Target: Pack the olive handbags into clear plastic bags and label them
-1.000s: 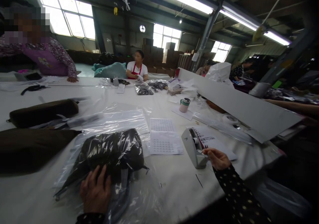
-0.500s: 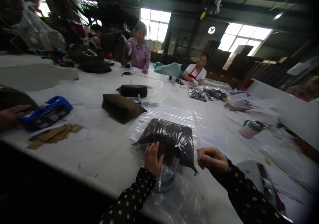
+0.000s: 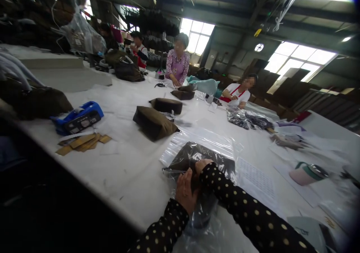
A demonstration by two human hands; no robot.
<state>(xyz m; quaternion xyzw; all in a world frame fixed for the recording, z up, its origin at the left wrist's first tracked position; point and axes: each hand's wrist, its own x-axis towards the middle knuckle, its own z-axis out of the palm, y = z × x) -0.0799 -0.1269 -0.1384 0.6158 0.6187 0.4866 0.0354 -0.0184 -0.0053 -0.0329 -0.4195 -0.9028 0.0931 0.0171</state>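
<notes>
A dark brown pouch (image 3: pixel 187 151) lies inside a clear plastic bag (image 3: pixel 222 138) on the white table in front of me. My left hand (image 3: pixel 186 191) rests on the near left part of the bagged pouch, its fingers stretched forward over the plastic. Close beside it, my right hand (image 3: pixel 203 165) is on the middle of the pouch. Its fingers are hidden, so whether it grips anything cannot be seen. Both sleeves are black with pale dots. Beyond the bag stands another brown pouch (image 3: pixel 154 123), with a similar pouch (image 3: pixel 165 105) behind it.
A blue tape dispenser (image 3: pixel 78 118) and several brown strips (image 3: pixel 84 142) lie at left. On the right are a printed sheet (image 3: pixel 255 179), a pink cup (image 3: pixel 305 175) and bagged dark items (image 3: pixel 247 118). People work across the table (image 3: pixel 120 170).
My right hand has moved left from beside the bag onto the pouch. My left hand stays on the pouch. The camera view has turned left, and the person at the far left now shows more clearly.
</notes>
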